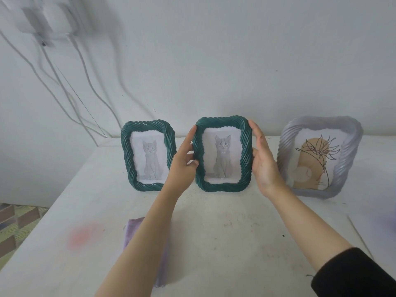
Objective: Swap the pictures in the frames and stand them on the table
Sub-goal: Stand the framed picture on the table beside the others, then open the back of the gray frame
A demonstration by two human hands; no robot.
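Gripping the middle green frame [222, 187], left hand [184, 161] and right hand [264, 166] fingers are seemingly standing it; release steadily next.

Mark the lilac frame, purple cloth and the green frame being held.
lilac frame [321, 123]: head view, top border.
purple cloth [134, 230]: head view, upper left corner.
held green frame [222, 187]: head view, bottom border.
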